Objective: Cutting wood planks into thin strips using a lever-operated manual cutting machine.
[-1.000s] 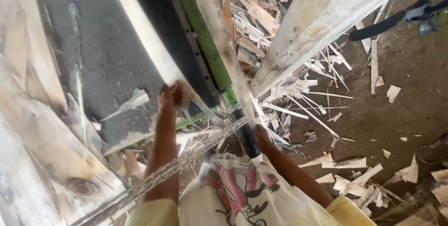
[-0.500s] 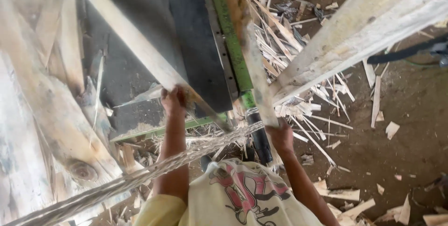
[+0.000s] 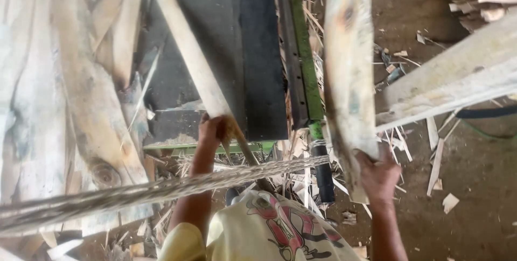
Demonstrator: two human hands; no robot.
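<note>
Wooden slats are being handled in both hands at the near end of a dark machine bed (image 3: 253, 51). One narrow pale slat (image 3: 188, 51) is lying across that black surface, its long axis running from the far left down toward the person, and the left hand (image 3: 212, 131) is wrapping its fingers tight around the near, splintery end, right at the bed's edge. A wider, weathered board (image 3: 347, 72) is standing almost on edge to the right of the green rail (image 3: 304, 51), its length pointing away from the person; the right hand (image 3: 379, 177) is gripping its lower end from beneath, fingers closed on the wood. Each piece is thus extending forward and upward from the hand that is holding it. A frayed, twisted rope (image 3: 161, 191) is stretching across the foreground beneath the left forearm. Rough, knotted offcuts (image 3: 81, 105) are piling up on the left, and thin pale splinters (image 3: 436, 158) are littering the brown dirt floor.
</note>
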